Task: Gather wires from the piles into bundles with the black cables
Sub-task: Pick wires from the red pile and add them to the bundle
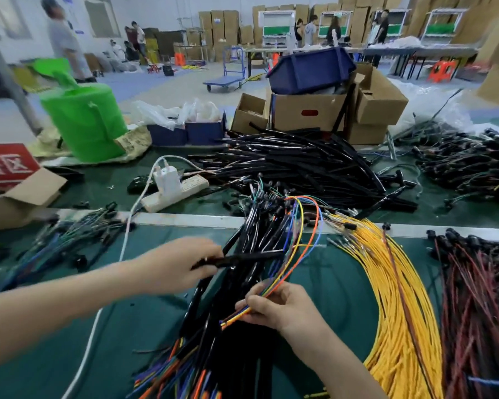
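Hands apart: left hand (176, 266) pinching black cable (251, 257), right hand (283, 309) pinching coloured wires (234, 318), probably for pairing into bundle.

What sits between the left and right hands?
In the head view, the heap of black cables lies between the left hand, gripping one black cable, and the right hand, pinching coloured wires.

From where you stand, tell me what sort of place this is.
Most likely a wire-harness assembly workshop in a warehouse: yellow wires and black cables piled on the green workbench, cardboard boxes stacked along the far wall, other workers standing behind.
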